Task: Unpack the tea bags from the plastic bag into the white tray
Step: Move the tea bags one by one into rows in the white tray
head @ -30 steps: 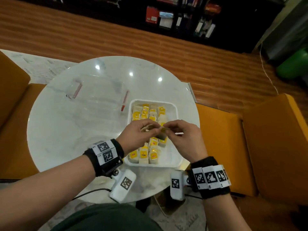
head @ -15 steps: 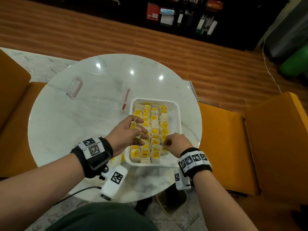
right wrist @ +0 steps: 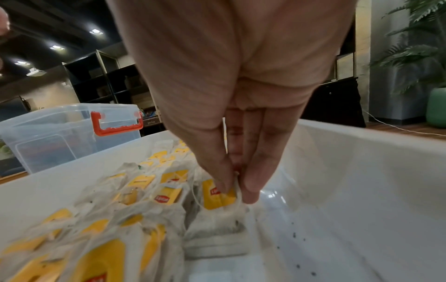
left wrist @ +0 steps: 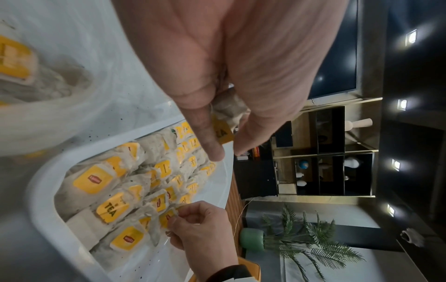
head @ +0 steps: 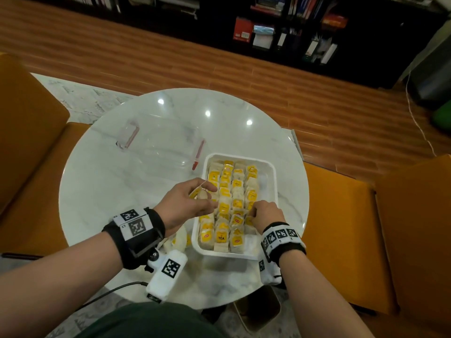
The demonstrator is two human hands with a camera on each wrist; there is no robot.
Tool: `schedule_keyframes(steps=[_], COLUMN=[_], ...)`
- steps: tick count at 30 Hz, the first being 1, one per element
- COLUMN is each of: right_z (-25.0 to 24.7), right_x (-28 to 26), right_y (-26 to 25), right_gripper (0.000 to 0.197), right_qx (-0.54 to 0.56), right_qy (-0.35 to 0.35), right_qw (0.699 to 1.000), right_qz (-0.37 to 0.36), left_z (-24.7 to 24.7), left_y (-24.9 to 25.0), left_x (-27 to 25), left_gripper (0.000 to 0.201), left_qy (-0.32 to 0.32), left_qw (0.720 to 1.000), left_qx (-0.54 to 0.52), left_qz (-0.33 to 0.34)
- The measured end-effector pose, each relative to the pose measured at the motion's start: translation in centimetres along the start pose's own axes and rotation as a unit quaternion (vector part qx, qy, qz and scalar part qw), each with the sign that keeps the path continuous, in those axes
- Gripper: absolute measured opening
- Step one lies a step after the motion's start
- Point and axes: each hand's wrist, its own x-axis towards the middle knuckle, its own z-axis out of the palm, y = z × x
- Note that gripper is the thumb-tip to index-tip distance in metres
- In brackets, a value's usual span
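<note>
Only the right wrist view shows the right hand (right wrist: 231, 118) pinching a tea bag (right wrist: 218, 198) at the end of a row inside the white tray (head: 273, 181). The left hand (head: 188, 203) holds another tea bag (head: 203, 194) over the tray's left edge. The plastic bag (head: 179, 240) lies mostly hidden beneath that wrist, apparently with bags left inside.

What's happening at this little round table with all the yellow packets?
A person is filling a white tray with tea bags, already lined up in rows. Their right hand pinches one tea bag at the tray's right side, setting it into the row. Their left hand holds another tea bag over the tray's left edge. More tea bags sit in the plastic bag near the left wrist. A clear storage box stands farther back on the table.
</note>
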Motion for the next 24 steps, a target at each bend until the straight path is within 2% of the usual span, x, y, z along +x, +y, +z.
schedule_keyframes(steps=[7, 11, 13, 16, 18, 19, 24], right_z=[-1.2, -3.3, -4.2, -5.8, -6.8, -7.2, -7.7], right_x=[-1.2, -3.6, -5.3, -8.0, -9.1, -9.4, -9.6], right_y=[0.2, 0.6, 0.4, -0.7, -1.3, -1.4, -0.2], right_gripper=[0.015, 0.022, 0.014, 0.006, 0.006, 0.008, 0.042], right_qx=[0.013, 0.104, 0.217, 0.377, 0.442, 0.450, 0.349], right_qy=[-0.004, 0.051, 0.090, 0.114, 0.115, 0.112, 0.051], right_qw=[1.000, 0.993, 0.969, 0.909, 0.873, 0.866, 0.898], right_qz=[0.004, -0.025, -0.075, -0.140, -0.171, -0.187, -0.262], left_z=[0.5, 0.9, 1.2, 2.1, 2.7, 3.1, 4.6], left_y=[-0.3, -0.1, 0.0, 0.2, 0.2, 0.1, -0.3], left_x=[-0.2, -0.2, -0.2, -0.4, -0.3, -0.3, 0.1], left_gripper=[0.044, 0.051, 0.055, 0.061, 0.065, 0.067, 0.073], left_qy=[-0.027, -0.059, -0.083, -0.114, -0.134, -0.144, -0.173], left_qw=[1.000, 0.998, 0.997, 0.993, 0.991, 0.989, 0.984], left_qx=[0.002, 0.002, -0.006, -0.020, -0.024, -0.030, -0.046], left_qz=[-0.011, -0.005, -0.001, -0.006, -0.003, -0.005, 0.001])
